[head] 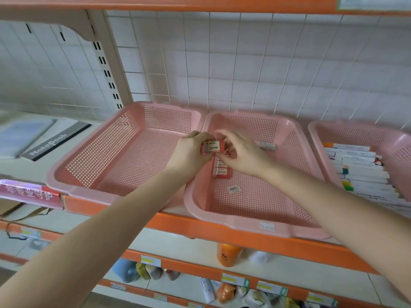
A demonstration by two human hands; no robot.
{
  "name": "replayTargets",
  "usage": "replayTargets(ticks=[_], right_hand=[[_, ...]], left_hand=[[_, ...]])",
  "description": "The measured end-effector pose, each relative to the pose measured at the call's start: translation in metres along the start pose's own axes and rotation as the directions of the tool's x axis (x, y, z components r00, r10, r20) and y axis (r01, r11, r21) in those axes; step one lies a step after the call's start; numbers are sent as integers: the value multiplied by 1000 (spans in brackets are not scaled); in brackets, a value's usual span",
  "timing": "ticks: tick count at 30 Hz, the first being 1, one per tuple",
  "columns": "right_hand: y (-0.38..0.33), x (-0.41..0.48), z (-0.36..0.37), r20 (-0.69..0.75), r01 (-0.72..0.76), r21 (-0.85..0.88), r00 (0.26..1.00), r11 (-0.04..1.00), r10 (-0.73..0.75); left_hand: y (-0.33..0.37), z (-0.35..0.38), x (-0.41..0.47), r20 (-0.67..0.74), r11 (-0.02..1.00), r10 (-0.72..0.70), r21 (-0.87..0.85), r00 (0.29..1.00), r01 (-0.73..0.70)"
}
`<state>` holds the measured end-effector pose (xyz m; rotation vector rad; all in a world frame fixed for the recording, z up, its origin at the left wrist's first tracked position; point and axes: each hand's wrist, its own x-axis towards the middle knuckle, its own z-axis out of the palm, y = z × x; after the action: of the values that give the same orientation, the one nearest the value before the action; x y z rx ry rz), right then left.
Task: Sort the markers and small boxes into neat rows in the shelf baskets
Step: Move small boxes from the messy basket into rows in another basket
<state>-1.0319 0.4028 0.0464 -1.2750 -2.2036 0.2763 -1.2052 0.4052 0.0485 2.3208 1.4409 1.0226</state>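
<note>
My left hand [191, 152] grips a small red and white box [213, 148] marked 2B above the rim between two pink baskets. My right hand [239, 152] is curled over the far end of the box and over other small boxes; whether it grips one is unclear. Under it, a short row of the same small boxes [221, 171] lies in the middle basket [255, 227], along its left side. A marker [268, 145] lies further back in that basket. The left basket [73, 185] holds nothing. The right basket [315, 130] holds a row of white markers [360, 167].
A barcode sticker [234, 189] lies on the middle basket's floor. A grey notebook [53, 141] lies on the shelf to the left. The orange shelf edge [200, 227] runs below the baskets. Bottles and bags stand on lower shelves [229, 254]. A wire grid backs the shelf.
</note>
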Motion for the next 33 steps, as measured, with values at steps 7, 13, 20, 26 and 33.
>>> replayTargets(ticks=[7,13,20,26,33], right_hand=[[8,3,-5,29,22,-106,999,994,-19],[17,-11,-8,360,-6,-218,929,976,86],[7,-16,6,492,79,-348,864,934,110],[0,-8,7,519,130,-430,845,894,127],[14,-29,-44,353,29,-352,930,936,104]], left_hand=[[3,-1,1,18,999,-40,-20,999,41],[3,-3,0,62,998,-59,31,996,57],[3,-4,1,87,996,-89,9,992,88],[3,-7,4,144,993,-114,31,983,111],[28,-5,25,224,995,-76,75,972,60]])
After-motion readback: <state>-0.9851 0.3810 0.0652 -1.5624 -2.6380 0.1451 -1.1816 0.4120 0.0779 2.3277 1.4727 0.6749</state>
